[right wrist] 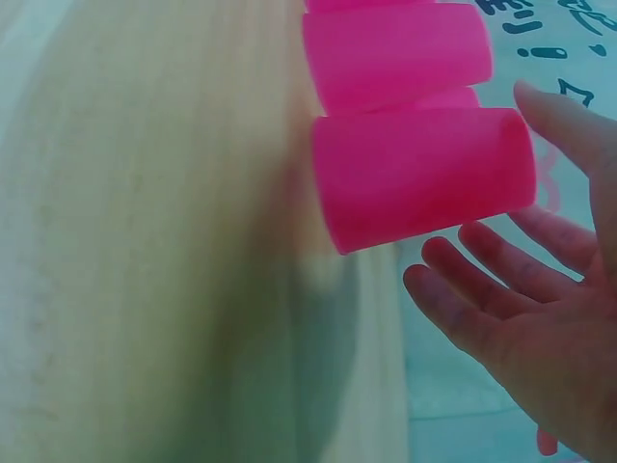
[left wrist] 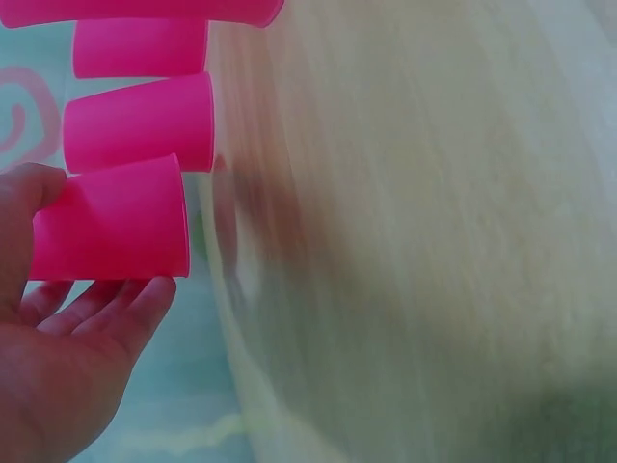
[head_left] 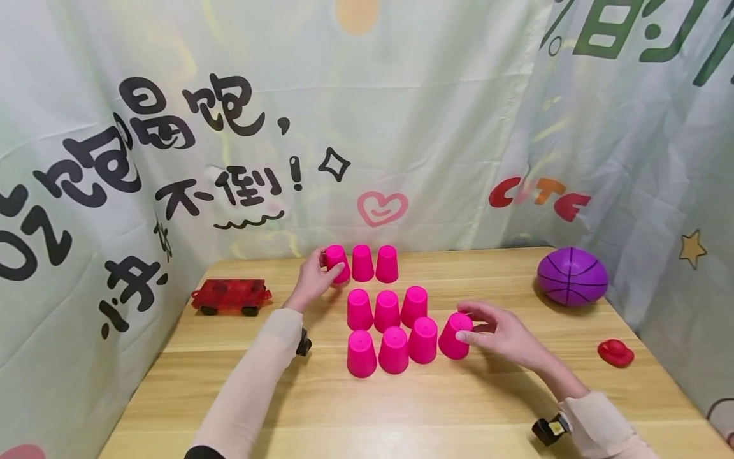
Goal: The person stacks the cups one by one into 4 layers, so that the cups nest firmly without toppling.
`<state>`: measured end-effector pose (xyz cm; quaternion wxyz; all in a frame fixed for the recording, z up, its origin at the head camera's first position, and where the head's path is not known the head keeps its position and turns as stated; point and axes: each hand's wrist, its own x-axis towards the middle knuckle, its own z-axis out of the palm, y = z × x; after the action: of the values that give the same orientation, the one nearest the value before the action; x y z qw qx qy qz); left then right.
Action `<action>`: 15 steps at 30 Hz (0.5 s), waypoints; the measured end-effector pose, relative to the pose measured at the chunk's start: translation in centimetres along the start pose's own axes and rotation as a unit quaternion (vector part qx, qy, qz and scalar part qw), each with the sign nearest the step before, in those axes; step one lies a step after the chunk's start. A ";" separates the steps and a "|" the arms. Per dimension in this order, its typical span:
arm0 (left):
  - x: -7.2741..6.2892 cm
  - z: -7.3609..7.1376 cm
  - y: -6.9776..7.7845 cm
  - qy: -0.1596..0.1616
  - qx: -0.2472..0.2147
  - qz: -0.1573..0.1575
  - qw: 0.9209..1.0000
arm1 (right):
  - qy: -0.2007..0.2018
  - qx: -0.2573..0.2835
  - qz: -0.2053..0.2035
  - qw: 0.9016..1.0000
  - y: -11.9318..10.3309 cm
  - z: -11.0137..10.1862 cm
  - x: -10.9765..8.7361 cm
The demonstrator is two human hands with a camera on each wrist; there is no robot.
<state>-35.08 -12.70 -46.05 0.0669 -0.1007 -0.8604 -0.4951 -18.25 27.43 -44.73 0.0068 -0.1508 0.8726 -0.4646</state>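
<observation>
Upside-down pink cups stand in three rows in the head view. My left hand (head_left: 314, 277) grips the leftmost cup (left wrist: 111, 222) of the back row, thumb on one side and fingers along the other. That cup's rim sits slightly off the table in the left wrist view. At the right end of the front row, my right hand (head_left: 504, 335) is spread around the last cup (right wrist: 424, 178). Its fingers (right wrist: 492, 280) are loosely extended, with a gap between them and the cup wall. The thumb is near the cup's closed end.
Two more cups complete the back row, including a middle one (head_left: 362, 262). A middle row (head_left: 387, 311) of three stands before it. A red toy cart (head_left: 229, 297) is at left; a purple ball (head_left: 572, 276) and small red hat (head_left: 616, 352) are at right on the wooden table (head_left: 321, 421).
</observation>
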 end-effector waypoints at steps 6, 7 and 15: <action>0.3 0.3 -0.1 -0.003 0.005 -0.001 1.000 | -0.014 0.034 0.004 0.999 0.8 0.6 -0.2; 0.4 0.3 -0.2 -0.005 0.006 -0.003 1.000 | -0.015 0.036 0.002 0.999 0.9 0.6 -0.2; 1.0 0.6 -0.5 -0.008 0.011 -0.017 1.000 | -0.030 0.033 0.002 0.999 1.5 0.9 -0.3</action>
<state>-36.18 -12.30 -46.51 0.0524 -0.0890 -0.8681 -0.4856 -18.25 27.55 -46.54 0.0387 -0.1620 0.8563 -0.4888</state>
